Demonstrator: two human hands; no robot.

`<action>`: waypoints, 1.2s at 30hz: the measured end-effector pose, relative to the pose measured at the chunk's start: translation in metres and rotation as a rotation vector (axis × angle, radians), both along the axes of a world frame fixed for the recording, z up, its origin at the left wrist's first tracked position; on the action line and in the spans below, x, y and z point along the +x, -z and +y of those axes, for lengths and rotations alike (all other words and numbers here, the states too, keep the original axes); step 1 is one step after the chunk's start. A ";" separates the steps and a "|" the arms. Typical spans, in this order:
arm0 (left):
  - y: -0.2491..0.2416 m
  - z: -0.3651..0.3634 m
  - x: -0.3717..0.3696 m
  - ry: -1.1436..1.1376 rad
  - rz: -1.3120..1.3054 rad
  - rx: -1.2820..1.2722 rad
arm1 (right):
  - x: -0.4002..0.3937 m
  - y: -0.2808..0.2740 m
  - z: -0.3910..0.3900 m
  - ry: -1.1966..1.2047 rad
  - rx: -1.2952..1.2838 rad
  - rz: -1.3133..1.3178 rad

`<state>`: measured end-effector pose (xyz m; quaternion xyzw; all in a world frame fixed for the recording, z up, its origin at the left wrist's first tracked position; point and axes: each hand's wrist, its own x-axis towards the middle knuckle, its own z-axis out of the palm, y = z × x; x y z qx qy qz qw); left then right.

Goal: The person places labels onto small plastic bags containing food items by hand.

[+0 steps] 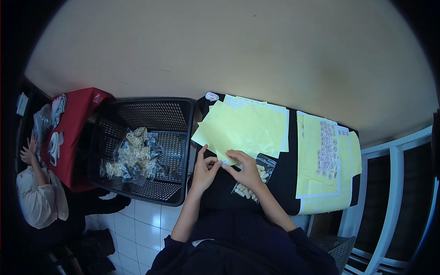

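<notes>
My left hand [206, 170] and my right hand [246, 170] meet at the near corner of a yellow sheet [231, 126]. Thumb and fingers of each hand are pinched on that corner, the left index finger raised. A small whitish piece shows between the fingertips, too small to make out well. Under and beside my right hand lies a clear plastic bag of pale, stick-shaped snacks [245, 192]. More yellow sheets [274, 120] are fanned out beneath the one I hold.
On the right lie sheets with rows of printed stickers [327, 149]. A small sticker stack [211, 96] sits at the far edge. To the left, a black crate [189, 137] holds bagged snacks [137, 158]. Beyond it, a person [43, 192] works by a red-covered table [75, 133].
</notes>
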<state>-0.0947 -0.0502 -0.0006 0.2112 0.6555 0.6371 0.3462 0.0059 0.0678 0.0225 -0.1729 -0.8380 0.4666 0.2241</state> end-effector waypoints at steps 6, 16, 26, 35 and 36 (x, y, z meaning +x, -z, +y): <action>-0.009 0.006 -0.001 -0.052 -0.012 0.077 | -0.002 -0.007 -0.005 0.140 0.113 0.031; -0.010 0.013 -0.004 -0.021 0.039 0.068 | -0.004 -0.008 -0.009 0.226 0.029 0.039; -0.026 0.017 -0.004 -0.014 0.129 -0.019 | 0.000 -0.012 -0.007 0.223 -0.046 0.056; -0.029 0.034 0.029 0.254 0.673 -0.129 | 0.060 -0.034 0.044 0.313 -0.217 0.023; -0.023 0.042 0.037 0.279 0.677 -0.142 | 0.062 -0.031 0.042 0.316 -0.211 0.024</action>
